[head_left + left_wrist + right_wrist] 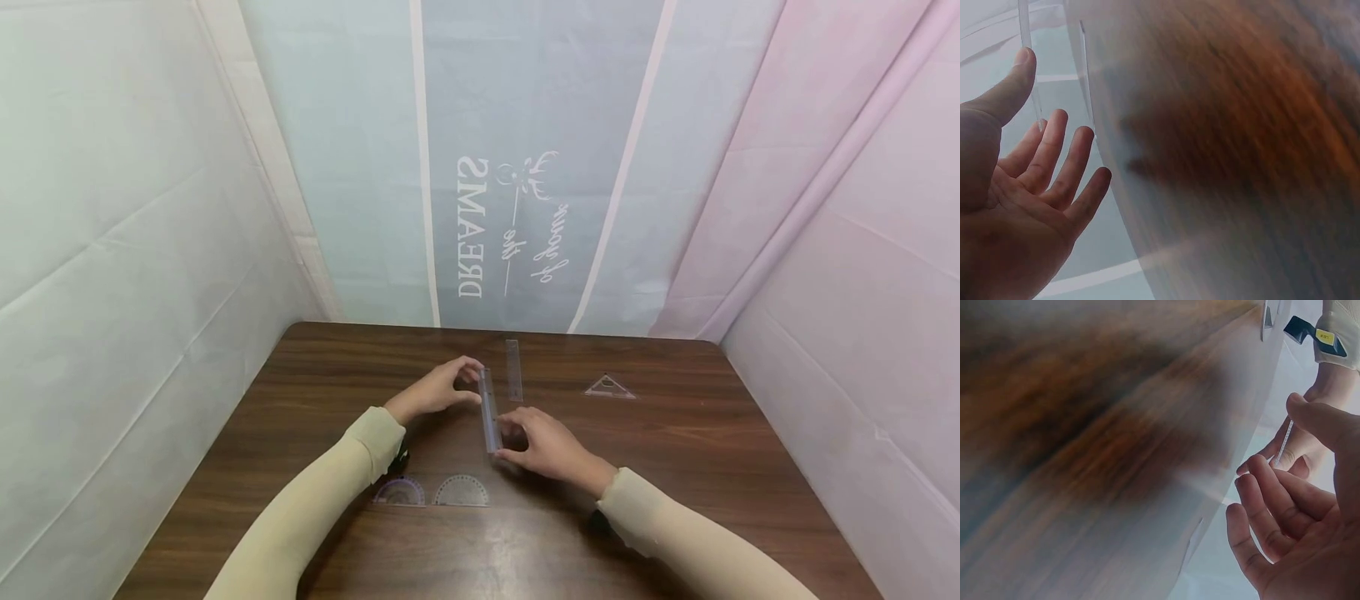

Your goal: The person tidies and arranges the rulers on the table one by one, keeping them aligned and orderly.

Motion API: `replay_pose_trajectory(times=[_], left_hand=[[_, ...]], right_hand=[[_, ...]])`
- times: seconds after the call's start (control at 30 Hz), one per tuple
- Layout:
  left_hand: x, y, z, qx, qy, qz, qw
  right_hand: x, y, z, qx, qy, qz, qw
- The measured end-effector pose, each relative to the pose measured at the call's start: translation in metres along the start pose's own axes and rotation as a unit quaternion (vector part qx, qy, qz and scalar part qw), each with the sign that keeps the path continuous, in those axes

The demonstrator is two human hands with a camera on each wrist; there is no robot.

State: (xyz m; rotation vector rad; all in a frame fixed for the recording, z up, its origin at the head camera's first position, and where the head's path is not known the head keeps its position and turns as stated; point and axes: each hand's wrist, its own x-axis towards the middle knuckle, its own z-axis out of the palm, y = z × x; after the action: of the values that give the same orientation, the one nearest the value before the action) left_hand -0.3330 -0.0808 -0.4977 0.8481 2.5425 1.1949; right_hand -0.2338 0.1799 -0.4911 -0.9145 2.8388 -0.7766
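A clear, bluish straight ruler is held above the table between my two hands. My left hand pinches its far part from the left, thumb and index finger on the ruler while the other fingers are spread apart in the left wrist view. From the right, my right hand grips the near part by thumb and fingertips. In the right wrist view the ruler appears edge-on as a thin marked strip between thumb and index finger. Just right of it, a second clear ruler lies on the table.
Two clear protractors lie side by side near the front of the brown wooden table. A clear triangular set square lies at the back right. Hanging cloth encloses the table's back and sides.
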Motion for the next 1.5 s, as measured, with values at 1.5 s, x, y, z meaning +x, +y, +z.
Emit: replay_pose_trajectory(times=[1.5], left_hand=[[-0.013,0.03,0.032,0.107,-0.088,0.018,0.9903]], right_hand=[[-0.054,-0.026,0.006,-0.02,-0.008,0.01,1.0]])
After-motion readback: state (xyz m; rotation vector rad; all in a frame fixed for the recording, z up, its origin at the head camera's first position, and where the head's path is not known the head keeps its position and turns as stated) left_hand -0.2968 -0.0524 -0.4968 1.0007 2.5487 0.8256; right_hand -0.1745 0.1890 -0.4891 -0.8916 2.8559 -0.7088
